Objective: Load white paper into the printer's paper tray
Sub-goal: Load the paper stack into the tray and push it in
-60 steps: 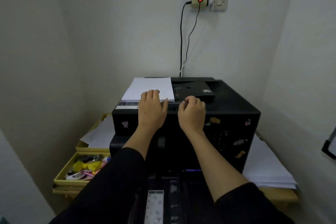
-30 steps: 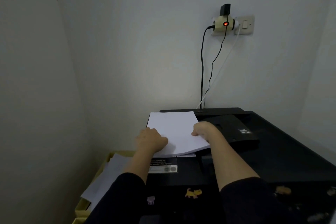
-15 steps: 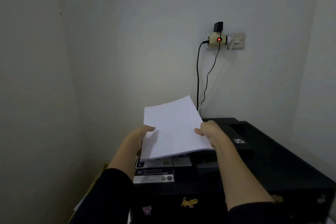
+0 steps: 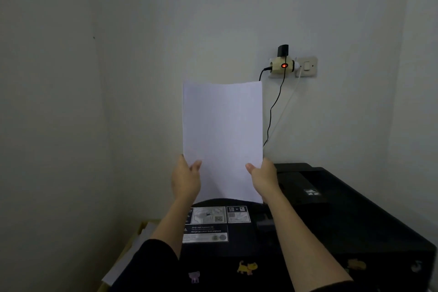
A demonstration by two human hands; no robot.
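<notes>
A stack of white paper [image 4: 222, 130] stands upright in the air above the left part of the black printer [image 4: 331, 225]. My left hand [image 4: 186, 179] grips its lower left edge and my right hand [image 4: 264, 179] grips its lower right edge, thumbs on the near face. The sheet's bottom edge hangs just over the printer's top, near the white instruction labels [image 4: 208, 223]. The printer's paper tray is out of view.
A wall socket [image 4: 284, 65] with a lit red adapter and dangling cables sits behind the paper, to its upper right. Loose white sheets [image 4: 135, 251] lie in a yellow box at the printer's left. Walls close in on the left and right.
Both hands took the paper off the printer's top, lifted it and tilted it from flat to upright. The view also rose and no longer shows the printer's front.
</notes>
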